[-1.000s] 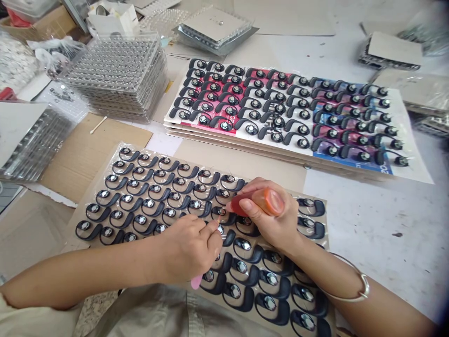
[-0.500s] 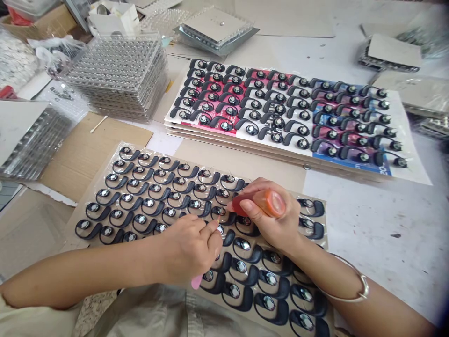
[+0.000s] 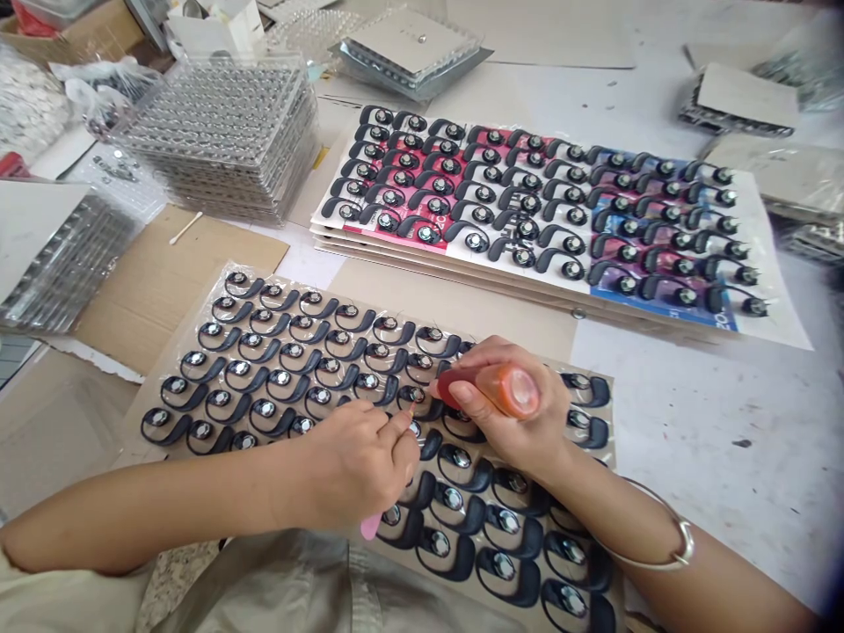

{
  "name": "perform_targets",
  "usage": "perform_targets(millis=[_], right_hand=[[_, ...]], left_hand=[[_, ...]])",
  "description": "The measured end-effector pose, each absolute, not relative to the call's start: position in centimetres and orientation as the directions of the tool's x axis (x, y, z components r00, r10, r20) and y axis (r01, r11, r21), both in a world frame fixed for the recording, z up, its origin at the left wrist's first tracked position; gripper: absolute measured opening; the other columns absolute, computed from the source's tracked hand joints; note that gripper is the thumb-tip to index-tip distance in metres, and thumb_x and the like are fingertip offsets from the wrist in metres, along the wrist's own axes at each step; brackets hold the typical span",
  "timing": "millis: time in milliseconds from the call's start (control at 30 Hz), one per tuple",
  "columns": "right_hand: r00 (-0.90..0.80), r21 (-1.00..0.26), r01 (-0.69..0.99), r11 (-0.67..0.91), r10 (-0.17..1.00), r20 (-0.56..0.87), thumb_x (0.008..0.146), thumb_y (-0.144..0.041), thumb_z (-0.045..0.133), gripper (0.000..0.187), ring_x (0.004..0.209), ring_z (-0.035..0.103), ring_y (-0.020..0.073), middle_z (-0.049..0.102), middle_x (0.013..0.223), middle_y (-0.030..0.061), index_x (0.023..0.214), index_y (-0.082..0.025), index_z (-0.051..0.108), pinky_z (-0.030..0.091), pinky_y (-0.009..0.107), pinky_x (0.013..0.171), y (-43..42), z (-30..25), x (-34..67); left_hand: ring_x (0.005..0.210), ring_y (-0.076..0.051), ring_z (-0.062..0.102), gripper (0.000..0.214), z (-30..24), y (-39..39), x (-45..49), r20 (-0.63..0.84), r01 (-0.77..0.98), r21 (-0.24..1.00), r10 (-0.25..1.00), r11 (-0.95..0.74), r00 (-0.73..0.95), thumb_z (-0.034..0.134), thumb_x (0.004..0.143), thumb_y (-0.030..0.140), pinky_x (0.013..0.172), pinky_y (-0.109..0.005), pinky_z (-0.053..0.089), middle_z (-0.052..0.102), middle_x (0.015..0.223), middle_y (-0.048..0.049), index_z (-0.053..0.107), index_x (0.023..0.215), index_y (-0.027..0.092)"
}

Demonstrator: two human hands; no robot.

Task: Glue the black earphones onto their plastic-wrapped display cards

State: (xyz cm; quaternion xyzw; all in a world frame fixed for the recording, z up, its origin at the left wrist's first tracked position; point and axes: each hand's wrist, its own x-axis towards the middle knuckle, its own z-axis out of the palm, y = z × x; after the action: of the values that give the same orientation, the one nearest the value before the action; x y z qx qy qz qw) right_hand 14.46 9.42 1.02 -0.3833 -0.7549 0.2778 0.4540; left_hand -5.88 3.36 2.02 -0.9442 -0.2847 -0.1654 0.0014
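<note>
My right hand [image 3: 537, 431] is gripping a red-orange bottle [image 3: 491, 387], fingers and thumb wrapped round it, and I am pointing its narrow end leftward. My left hand [image 3: 369, 457] is closing around a slim pink tool [image 3: 370, 526], its rounded end poking out below my fist. The tool's tip is reaching just beside a black hooked piece [image 3: 413, 394] near the bottle's narrow end (whether either is touching it, I can't tell). That piece is lying among rows of its kind on a brown sheet [image 3: 610, 455] beneath my hands. Beyond, more hooked pieces are lining a printed sheet [image 3: 782, 299]. To the left, a cotton swab [image 3: 185, 229] is resting on cardboard [image 3: 138, 281], and clear trays [image 3: 204, 132] are standing stacked behind it.
</note>
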Motion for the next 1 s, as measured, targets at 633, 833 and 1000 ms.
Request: perform_targets(millis=[633, 833, 1000], right_hand=[[-0.227, -0.734, 0.254, 0.630, 0.777, 0.587, 0.078, -0.032, 0.069, 0.016, 0.060, 0.061, 0.0165, 0.064, 0.071, 0.0028, 0.089, -0.023, 0.061, 0.051, 0.030, 0.052, 9.1, 0.3, 15.2], [-0.226, -0.734, 0.287, 0.615, 0.788, 0.573, 0.077, -0.030, 0.070, 0.015, 0.056, 0.059, 0.0141, 0.062, 0.068, 0.0018, 0.084, -0.021, 0.060, 0.049, 0.029, 0.052, 9.2, 0.3, 15.2], [-0.242, -0.734, 0.305, 0.606, 0.795, 0.556, 0.078, -0.032, 0.068, 0.014, 0.055, 0.058, 0.0137, 0.062, 0.067, 0.0018, 0.083, -0.021, 0.060, 0.048, 0.028, 0.049, 9.1, 0.6, 15.1]], left_hand=[[0.068, -0.018, 0.064, 0.016, 2.4, 3.7, -6.0, 0.316, 0.530, 0.132, 0.543, -0.838, 0.778, 0.044, 0.083, 0.008, 0.059, -0.030, 0.053, 0.070, 0.091, -0.0166, 0.060, 0.086, 0.007], [0.071, -0.017, 0.065, 0.021, 2.5, 3.8, -5.9, 0.334, 0.537, 0.123, 0.544, -0.834, 0.770, 0.039, 0.087, 0.008, 0.060, -0.029, 0.053, 0.071, 0.094, -0.0162, 0.060, 0.088, 0.007], [0.071, -0.018, 0.065, 0.020, 2.6, 3.8, -6.1, 0.315, 0.523, 0.124, 0.534, -0.843, 0.785, 0.040, 0.084, 0.007, 0.061, -0.030, 0.054, 0.070, 0.093, -0.0172, 0.060, 0.088, 0.006]])
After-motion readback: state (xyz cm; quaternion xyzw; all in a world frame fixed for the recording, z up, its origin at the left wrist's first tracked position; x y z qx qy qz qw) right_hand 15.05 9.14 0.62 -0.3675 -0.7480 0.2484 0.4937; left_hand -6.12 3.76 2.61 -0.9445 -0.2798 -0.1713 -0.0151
